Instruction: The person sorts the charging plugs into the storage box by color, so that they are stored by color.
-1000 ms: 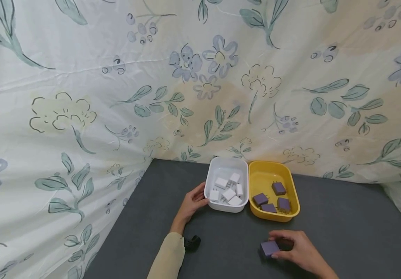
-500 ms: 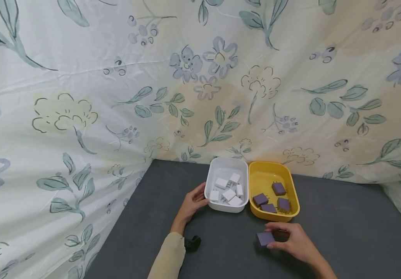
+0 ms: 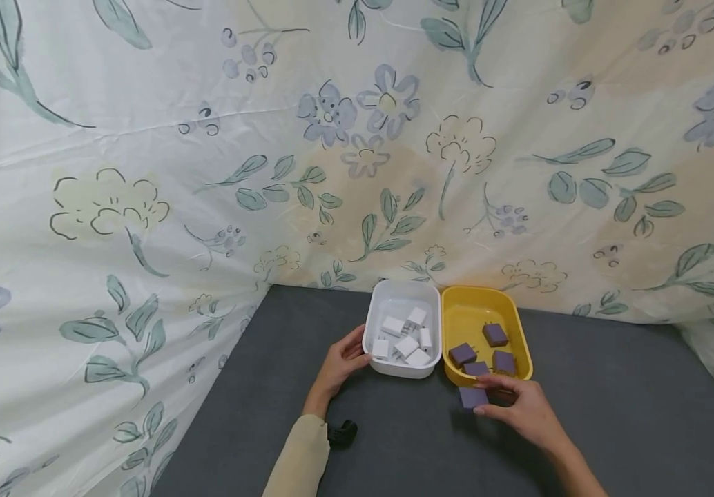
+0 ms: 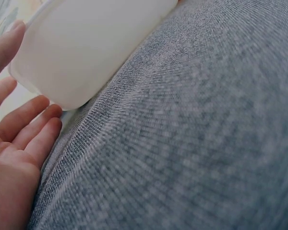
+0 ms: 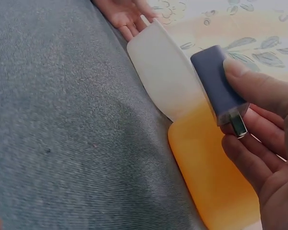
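My right hand [image 3: 527, 414] pinches a purple charger plug [image 3: 472, 398] between thumb and fingers, just in front of the yellow bin [image 3: 471, 310]. In the right wrist view, metal prongs [image 5: 238, 125] stick out from the held plug's lower end. Several purple plugs [image 3: 495, 335] lie inside the yellow bin. Left of it, touching or nearly so, stands a white bin [image 3: 394, 297] with several white charger plugs [image 3: 407, 345]. At that bin's left front corner rests my left hand [image 3: 340, 362]; the left wrist view shows its fingers [image 4: 26, 127] fairly straight against the wall.
Both bins stand on a dark grey cloth-covered table [image 3: 413, 435], near its back edge. Behind and to the left hangs a floral curtain [image 3: 357, 172]. A small black object [image 3: 342, 433] shows beside my left wrist.
My right hand has carried the purple plug forward and slightly left, from the front of the table to the yellow bin's near edge. The left hand stays on the white bin.
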Demonstrator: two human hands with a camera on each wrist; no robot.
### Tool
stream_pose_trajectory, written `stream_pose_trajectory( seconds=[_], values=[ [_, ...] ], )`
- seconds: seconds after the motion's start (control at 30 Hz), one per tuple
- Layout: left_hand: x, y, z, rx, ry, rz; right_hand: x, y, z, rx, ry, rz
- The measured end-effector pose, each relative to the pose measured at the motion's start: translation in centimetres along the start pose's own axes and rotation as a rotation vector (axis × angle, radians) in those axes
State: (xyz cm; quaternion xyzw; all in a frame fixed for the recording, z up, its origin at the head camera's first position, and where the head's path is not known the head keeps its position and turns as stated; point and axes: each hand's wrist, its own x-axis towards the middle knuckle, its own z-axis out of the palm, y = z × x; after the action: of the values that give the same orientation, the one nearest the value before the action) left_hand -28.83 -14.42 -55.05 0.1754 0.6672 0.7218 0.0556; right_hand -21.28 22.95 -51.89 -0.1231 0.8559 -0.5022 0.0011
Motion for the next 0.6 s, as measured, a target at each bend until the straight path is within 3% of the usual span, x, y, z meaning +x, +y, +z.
stream_pose_trajectory(
  seconds=[0.1, 0.6],
  values=[
    [-0.2, 0.7, 0.3, -0.009, 0.002, -0.001, 0.3, -0.2, -0.2, -0.008, 0.007, -0.008],
    [-0.2, 0.5, 0.4, -0.007, 0.013, 0.029, 2.0, -1.3, -1.2, -0.035, 0.067, -0.07]
  ],
)
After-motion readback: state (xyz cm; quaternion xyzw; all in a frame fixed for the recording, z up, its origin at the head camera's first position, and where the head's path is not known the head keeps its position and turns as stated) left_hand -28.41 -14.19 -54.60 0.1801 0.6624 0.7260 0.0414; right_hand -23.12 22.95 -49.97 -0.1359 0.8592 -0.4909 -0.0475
